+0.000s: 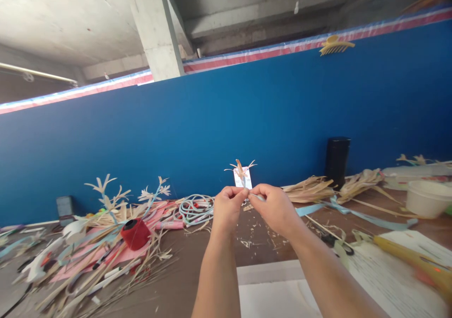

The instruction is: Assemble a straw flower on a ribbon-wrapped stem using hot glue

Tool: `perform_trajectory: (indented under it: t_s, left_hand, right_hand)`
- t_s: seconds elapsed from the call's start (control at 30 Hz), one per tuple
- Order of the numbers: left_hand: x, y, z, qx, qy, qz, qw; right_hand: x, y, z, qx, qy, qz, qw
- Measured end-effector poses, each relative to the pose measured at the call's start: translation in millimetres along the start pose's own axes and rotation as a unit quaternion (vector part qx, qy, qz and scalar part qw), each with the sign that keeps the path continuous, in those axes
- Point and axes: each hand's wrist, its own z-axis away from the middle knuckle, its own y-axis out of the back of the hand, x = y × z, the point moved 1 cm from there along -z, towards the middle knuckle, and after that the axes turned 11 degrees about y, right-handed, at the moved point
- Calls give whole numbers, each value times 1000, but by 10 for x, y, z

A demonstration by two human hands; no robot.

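Observation:
In front of me my left hand is closed, thumb and fingertip pinching the stem of a small handmade flower. Its pale tan, dried-husk petals spread out at the top, and a light blue wrapping shows just below them. Fingertips almost touching the left ones, my right hand is closed in a pinch on a thin light blue strip. How the strip meets the stem is hidden by the fingers. Behind the flower stands a white card or screen with digits.
On the left lie a red thread spool, a glue gun, finished flowers and straw pieces. Right are husk bundles, blue ribbon, a black canister, a white tub and a yellow cutter. A blue partition stands behind.

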Motion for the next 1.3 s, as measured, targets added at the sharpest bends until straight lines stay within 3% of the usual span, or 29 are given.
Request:
perform_trajectory:
  t_s: [0.43,0.83,1.3]
  left_hand:
    - [13,-26,7,35,-29,-23,999]
    - [16,-59,40,-19,5,66,998]
    - [21,-34,49,-64,64,115,989]
  right_hand:
    - [-36,23,0,-33,-26,-44,998]
    - [-51,31,16,-13,-9,-48,999]
    - [-14,138,-7,-57,16,-97,993]
